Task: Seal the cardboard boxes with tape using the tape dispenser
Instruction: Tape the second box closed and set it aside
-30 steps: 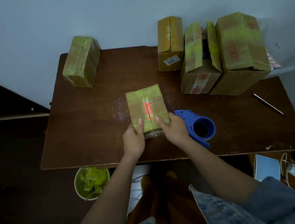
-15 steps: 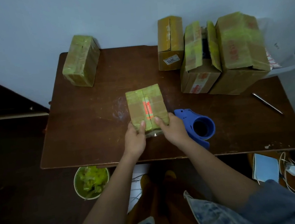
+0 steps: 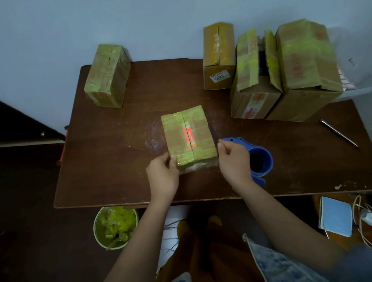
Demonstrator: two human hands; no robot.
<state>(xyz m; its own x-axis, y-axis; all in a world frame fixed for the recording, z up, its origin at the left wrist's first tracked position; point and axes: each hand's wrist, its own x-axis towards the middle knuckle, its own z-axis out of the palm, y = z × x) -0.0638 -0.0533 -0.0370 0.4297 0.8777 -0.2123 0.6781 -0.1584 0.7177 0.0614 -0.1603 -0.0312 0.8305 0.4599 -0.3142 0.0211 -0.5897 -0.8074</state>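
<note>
Looks like you're at the smoothing-down stage on the small box [image 3: 188,135] mid-table, tape already wrapped over its near end. Your left hand [image 3: 163,178] touches its near-left corner, thumb on the top edge; your right hand [image 3: 234,165] sits just off the right side, fingers loosely curled and holding nothing. The tape dispenser [image 3: 256,159] is right behind that hand, so I'd guess grab it next.
</note>
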